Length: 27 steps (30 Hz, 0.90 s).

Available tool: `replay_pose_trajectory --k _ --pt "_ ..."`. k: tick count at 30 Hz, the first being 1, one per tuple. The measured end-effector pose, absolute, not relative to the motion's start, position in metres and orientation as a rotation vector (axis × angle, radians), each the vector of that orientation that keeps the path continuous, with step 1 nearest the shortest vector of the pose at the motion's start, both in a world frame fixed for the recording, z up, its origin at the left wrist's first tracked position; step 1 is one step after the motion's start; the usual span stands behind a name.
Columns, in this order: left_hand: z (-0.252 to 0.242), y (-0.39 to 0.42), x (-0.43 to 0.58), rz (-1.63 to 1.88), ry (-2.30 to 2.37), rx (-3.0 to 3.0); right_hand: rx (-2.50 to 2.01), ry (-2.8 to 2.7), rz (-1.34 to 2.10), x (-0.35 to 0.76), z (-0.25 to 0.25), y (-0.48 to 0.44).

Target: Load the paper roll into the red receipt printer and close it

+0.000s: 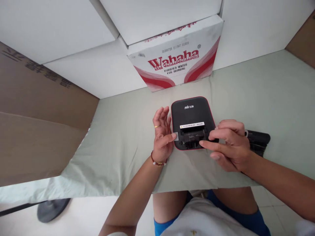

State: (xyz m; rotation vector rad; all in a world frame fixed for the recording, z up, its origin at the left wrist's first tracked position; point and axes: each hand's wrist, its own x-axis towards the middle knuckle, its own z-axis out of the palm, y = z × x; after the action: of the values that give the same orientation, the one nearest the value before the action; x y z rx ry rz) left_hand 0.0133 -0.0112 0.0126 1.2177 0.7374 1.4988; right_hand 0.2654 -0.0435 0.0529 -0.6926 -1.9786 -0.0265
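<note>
A small black device with a red rim [190,113] lies on the cloth-covered table, its near end open with a white warning label across it. My left hand [161,137] is beside its left edge, pinching a small white piece between thumb and finger, the other fingers raised. My right hand [228,144] rests at the device's right front corner, index and thumb reaching into the open slot. A black lid-like part [258,139] lies behind my right hand, partly hidden.
A white and red "Wahaha" carton [176,57] stands just behind the device. Brown cardboard [36,131] walls the left side, white panels the back. The pale green cloth [118,137] hangs over the near table edge. My knees are below.
</note>
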Motion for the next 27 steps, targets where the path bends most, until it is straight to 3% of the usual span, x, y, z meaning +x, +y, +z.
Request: replay_pose_trajectory --k 5,15,19,23,27 --pt "0.016 -0.007 0.014 1.248 0.624 1.024 -0.697 -2.029 0.016 0.267 0.051 -0.045" --pt "0.004 -0.002 0.013 1.198 0.608 1.059 -0.555 -2.157 -0.115 0.276 0.051 -0.039" --pt "-0.007 0.004 0.011 1.229 0.596 1.176 -0.473 -2.222 0.209 0.281 0.081 -0.028" --pt "-0.011 0.008 0.013 1.248 0.644 1.175 -1.003 -2.253 0.5 0.263 0.126 0.0" --pt "-0.012 0.011 0.013 1.265 0.736 1.165 -1.556 -2.685 0.226 0.224 0.144 0.034"
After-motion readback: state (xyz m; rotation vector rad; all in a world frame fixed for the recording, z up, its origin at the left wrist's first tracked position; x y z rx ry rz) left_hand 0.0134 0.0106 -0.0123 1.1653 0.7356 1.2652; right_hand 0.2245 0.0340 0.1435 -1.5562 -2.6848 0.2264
